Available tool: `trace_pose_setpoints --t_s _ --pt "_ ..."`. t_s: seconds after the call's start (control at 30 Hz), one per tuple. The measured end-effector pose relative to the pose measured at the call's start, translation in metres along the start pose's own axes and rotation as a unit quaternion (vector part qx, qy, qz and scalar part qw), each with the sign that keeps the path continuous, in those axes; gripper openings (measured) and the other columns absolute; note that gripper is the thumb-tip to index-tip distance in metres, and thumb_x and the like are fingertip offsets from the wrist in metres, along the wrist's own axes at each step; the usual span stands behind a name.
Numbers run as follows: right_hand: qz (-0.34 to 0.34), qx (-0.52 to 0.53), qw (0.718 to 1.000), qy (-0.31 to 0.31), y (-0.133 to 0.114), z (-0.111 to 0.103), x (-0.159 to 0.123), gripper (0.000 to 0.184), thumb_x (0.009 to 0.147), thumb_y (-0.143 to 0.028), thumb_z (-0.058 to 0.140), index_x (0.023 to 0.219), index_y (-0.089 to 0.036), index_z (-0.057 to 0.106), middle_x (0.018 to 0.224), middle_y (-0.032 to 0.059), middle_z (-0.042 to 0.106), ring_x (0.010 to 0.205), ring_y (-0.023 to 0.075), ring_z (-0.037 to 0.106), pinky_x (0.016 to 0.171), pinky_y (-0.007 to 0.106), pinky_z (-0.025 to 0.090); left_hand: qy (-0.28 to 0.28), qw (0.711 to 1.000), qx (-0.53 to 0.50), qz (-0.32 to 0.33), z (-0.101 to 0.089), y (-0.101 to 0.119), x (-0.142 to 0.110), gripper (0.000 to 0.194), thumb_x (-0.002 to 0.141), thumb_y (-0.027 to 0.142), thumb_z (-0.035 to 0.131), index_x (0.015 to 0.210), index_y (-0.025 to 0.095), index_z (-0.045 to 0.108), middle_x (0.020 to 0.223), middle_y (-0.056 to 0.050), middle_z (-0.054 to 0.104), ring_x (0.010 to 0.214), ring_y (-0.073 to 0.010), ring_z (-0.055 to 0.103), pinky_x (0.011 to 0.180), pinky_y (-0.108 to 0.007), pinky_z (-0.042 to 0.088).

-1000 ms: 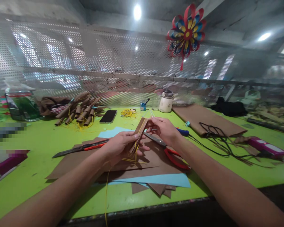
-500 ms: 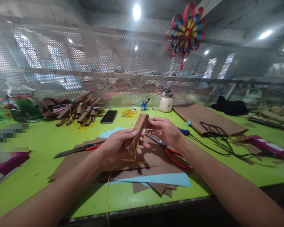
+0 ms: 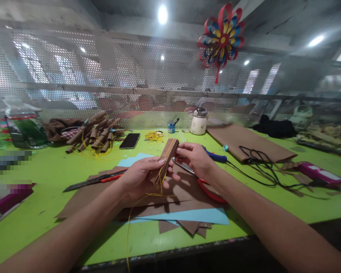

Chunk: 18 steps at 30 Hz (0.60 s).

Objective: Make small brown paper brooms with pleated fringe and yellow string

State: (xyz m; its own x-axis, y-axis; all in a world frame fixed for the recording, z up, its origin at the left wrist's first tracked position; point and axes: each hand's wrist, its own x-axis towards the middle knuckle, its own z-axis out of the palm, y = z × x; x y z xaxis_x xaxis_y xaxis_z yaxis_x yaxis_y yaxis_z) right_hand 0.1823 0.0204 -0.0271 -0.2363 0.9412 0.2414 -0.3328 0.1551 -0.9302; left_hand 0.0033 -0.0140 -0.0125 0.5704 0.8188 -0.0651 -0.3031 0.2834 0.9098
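My left hand (image 3: pixel 138 172) is closed around a narrow bundle of folded brown paper strips (image 3: pixel 167 154), thumb on top and fingertips showing underneath. The bundle stands tilted, its upper end leaning right. Yellow thread (image 3: pixel 130 222) runs along the bundle, loops below it and trails down past the table edge. At the bundle's upper right edge, my right hand (image 3: pixel 197 157) has thumb and fingers pinched together; what lies between them is too small to make out. Under both hands are brown paper sheets (image 3: pixel 176 204) and red-handled scissors (image 3: pixel 211 192), partly hidden by my right hand.
Another dark blade tool with red (image 3: pixel 95 181) lies left. Light blue paper (image 3: pixel 213 216) pokes out in front. Behind are rolled brown tubes (image 3: pixel 98 132), a phone (image 3: pixel 130 140), yellow thread (image 3: pixel 154 136), a blue jar (image 3: pixel 171 128) and a cream flask (image 3: pixel 199 123). A blue-handled corded tool (image 3: pixel 216 156) lies right.
My right hand has dipped slightly at the bundle's edge, and more of the blue handle behind it shows. The left hand keeps its hold; the whole view has shifted a little.
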Motion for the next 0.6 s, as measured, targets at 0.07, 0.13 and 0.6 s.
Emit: trace_pose_setpoints --t_s 0.07,0.13,0.6 --pt "-0.006 0.007 1.000 0.020 0.0006 -0.0004 0.0011 0.020 0.059 -0.030 0.077 0.066 -0.015 0.066 0.060 -0.0011 0.063 0.056 0.0099 0.054 0.057 0.026 0.040 -0.009 1.000 -0.004 -0.009 0.0002 -0.0001 0.0003 0.019 0.088 0.014 0.049 0.093 0.007 0.065 0.080 -0.009 0.065 0.074 -0.0214 0.068 0.053 -0.027 0.055" --pt "-0.008 0.011 0.999 0.030 0.0010 -0.0011 0.0021 0.020 0.059 -0.030 0.078 0.067 -0.015 0.067 0.060 -0.0006 0.064 0.054 0.0096 0.053 0.056 0.026 0.040 -0.011 1.000 -0.006 -0.009 0.0004 0.0001 0.0005 0.018 0.088 0.013 0.049 0.092 0.007 0.065 0.079 -0.008 0.064 0.072 -0.0205 0.068 0.053 -0.027 0.055" --pt "-0.011 0.023 0.999 0.035 0.0003 -0.0051 0.0048 0.024 0.057 -0.030 0.081 0.072 -0.015 0.071 0.062 -0.0006 0.065 0.054 0.0093 0.055 0.055 0.026 0.040 -0.032 0.999 0.033 -0.020 -0.0015 -0.0002 0.0012 0.019 0.088 0.019 0.049 0.090 0.008 0.065 0.083 -0.012 0.065 0.076 -0.0205 0.066 0.056 -0.025 0.053"
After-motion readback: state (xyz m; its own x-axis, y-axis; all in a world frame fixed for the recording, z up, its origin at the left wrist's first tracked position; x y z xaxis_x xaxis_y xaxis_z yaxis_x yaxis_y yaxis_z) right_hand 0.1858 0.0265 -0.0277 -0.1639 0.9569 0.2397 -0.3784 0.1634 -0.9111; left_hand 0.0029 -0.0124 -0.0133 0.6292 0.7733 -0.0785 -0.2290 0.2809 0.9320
